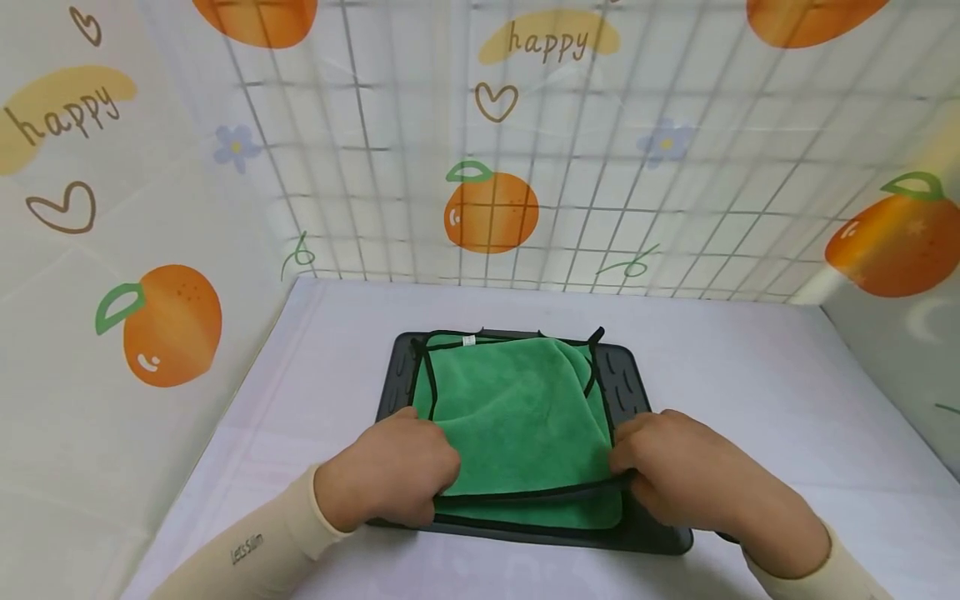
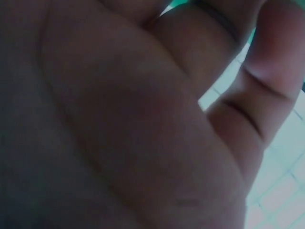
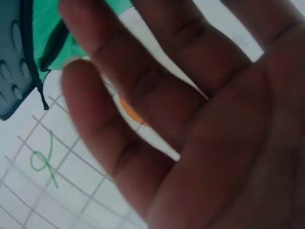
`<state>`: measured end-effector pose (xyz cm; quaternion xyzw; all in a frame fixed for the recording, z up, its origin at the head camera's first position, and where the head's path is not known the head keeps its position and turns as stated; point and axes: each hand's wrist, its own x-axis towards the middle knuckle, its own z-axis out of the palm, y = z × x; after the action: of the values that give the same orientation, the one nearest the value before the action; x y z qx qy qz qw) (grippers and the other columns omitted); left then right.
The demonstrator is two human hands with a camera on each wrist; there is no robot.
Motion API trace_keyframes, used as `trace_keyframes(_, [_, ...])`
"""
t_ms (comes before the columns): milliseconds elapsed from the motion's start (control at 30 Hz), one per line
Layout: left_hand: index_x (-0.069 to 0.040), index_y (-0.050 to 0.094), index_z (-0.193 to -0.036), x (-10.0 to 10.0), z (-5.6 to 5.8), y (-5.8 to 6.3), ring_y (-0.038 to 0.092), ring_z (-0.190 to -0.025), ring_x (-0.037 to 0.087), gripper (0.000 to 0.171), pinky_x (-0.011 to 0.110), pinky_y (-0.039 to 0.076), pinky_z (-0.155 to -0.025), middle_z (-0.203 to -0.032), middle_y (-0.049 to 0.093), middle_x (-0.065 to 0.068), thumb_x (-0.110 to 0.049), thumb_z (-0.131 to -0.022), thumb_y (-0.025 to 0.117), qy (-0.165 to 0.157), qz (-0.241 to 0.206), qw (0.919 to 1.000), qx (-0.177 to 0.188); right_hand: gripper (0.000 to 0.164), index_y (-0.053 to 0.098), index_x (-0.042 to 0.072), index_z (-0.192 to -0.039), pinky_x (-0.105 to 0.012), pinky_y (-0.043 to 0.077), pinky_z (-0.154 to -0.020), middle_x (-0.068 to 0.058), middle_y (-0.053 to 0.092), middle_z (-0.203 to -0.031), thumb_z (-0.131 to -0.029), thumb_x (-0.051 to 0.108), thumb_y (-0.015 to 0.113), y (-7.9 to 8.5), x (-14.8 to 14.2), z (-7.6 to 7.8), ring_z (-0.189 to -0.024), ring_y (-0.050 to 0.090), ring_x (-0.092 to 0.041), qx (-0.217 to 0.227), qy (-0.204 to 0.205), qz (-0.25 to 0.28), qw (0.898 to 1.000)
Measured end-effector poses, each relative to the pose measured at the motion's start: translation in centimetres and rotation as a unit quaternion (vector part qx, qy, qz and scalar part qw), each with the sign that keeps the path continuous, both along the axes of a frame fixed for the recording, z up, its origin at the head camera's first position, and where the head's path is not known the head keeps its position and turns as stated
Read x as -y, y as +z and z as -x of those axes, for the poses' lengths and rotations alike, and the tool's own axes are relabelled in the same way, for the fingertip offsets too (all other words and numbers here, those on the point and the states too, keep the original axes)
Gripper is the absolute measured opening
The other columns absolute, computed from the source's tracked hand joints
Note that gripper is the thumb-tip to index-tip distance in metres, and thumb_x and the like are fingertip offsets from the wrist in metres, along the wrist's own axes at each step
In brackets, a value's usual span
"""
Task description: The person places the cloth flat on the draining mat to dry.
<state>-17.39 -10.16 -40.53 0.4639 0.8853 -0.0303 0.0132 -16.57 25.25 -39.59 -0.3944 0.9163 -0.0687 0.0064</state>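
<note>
A green cleaning cloth [image 1: 517, 417] with black edging lies over a dark grey tray [image 1: 660, 533], with a small white label near its far edge. One layer's near edge is lifted a little above another green layer [image 1: 540, 512]. My left hand [image 1: 405, 467] grips that edge at its left end, and my right hand [image 1: 675, 458] pinches it at the right end. In the left wrist view the palm [image 2: 133, 114] fills most of the picture. The right wrist view shows the fingers [image 3: 157, 90] bent, with the cloth [image 3: 45, 24] beyond them; their tips' contact is hidden there.
The tray rests on a white table surface [image 1: 315, 358]. Behind it stands a white grid-patterned sheet [image 1: 420, 208] printed with oranges, and a similar printed sheet [image 1: 67, 333] closes off the left side. A pale wall [image 1: 900, 333] stands at the right.
</note>
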Motion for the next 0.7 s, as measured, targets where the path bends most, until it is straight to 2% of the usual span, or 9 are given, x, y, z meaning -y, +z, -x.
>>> trace_keyframes(100, [-0.026,0.029,-0.051,0.0,-0.1,-0.1,0.021,-0.053,0.007,0.043,0.030,0.022,-0.057,-0.052,0.016,-0.015,-0.004,-0.058,0.066,0.000,0.005,1.0000,0.000,0.049,0.044,0.037,-0.057,-0.027,0.032,-0.058,0.018,0.031,-0.065,-0.063,-0.010,0.057,0.2,0.2,-0.6,-0.064,0.029,-0.004,-0.007,-0.010,-0.015,1.000])
trace_keyframes(233, [-0.026,0.032,-0.050,-0.2,-0.1,-0.5,0.023,-0.052,0.007,0.042,0.032,0.022,-0.060,-0.050,0.018,-0.015,-0.006,-0.059,0.067,0.005,0.018,0.9998,0.010,0.047,0.038,0.033,-0.054,-0.026,0.030,-0.055,0.017,0.030,-0.064,-0.062,-0.009,0.057,-0.2,0.3,-0.9,-0.063,0.025,-0.005,0.003,-0.027,-0.029,0.999])
trace_keyframes(333, [-0.027,0.035,-0.049,-0.4,-0.2,-0.8,0.027,-0.051,0.006,0.041,0.033,0.023,-0.062,-0.048,0.023,-0.017,-0.009,-0.059,0.071,0.010,0.027,0.9994,0.017,0.047,0.043,0.034,-0.055,-0.025,0.031,-0.053,0.018,0.030,-0.064,-0.065,-0.008,0.062,-0.5,0.2,-0.7,-0.061,0.025,-0.004,0.033,-0.031,-0.034,0.998])
trace_keyframes(400, [-0.028,0.040,-0.048,-0.4,-0.3,-0.8,0.032,-0.051,0.005,0.041,0.034,0.025,-0.063,-0.046,0.028,-0.018,-0.011,-0.060,0.075,0.012,0.032,0.9993,0.015,0.045,0.046,0.034,-0.056,-0.025,0.032,-0.051,0.019,0.031,-0.062,-0.066,-0.003,0.070,-0.6,0.1,-0.7,-0.059,0.026,-0.003,0.063,-0.033,-0.034,0.997])
trace_keyframes(533, [-0.032,0.047,-0.048,-0.6,-0.5,-1.1,0.038,-0.052,0.003,0.042,0.034,0.027,-0.065,-0.046,0.036,-0.020,-0.016,-0.060,0.083,0.011,0.041,0.9991,0.007,0.034,0.060,0.037,-0.063,-0.025,0.037,-0.051,0.025,0.042,-0.060,-0.074,0.023,0.089,-0.7,-0.1,-0.8,-0.056,0.036,0.000,0.131,-0.037,-0.024,0.990])
trace_keyframes(633, [-0.032,0.047,-0.048,-0.6,-0.5,-1.2,0.038,-0.053,0.002,0.044,0.034,0.028,-0.065,-0.045,0.036,-0.021,-0.017,-0.060,0.086,0.010,0.043,0.9990,-0.002,0.026,0.067,0.038,-0.068,-0.025,0.043,-0.053,0.027,0.051,-0.062,-0.083,0.036,0.088,-0.8,-0.2,-0.9,-0.057,0.045,0.002,0.148,-0.025,-0.009,0.989])
trace_keyframes(700, [-0.033,0.047,-0.048,-0.6,-0.6,-1.3,0.039,-0.053,0.002,0.045,0.033,0.028,-0.065,-0.046,0.036,-0.021,-0.017,-0.060,0.088,0.011,0.041,0.9991,-0.005,0.033,0.063,0.037,-0.063,-0.024,0.040,-0.051,0.029,0.044,-0.060,-0.086,0.030,0.085,-0.9,-0.2,-0.8,-0.055,0.041,0.004,0.132,-0.008,-0.004,0.991])
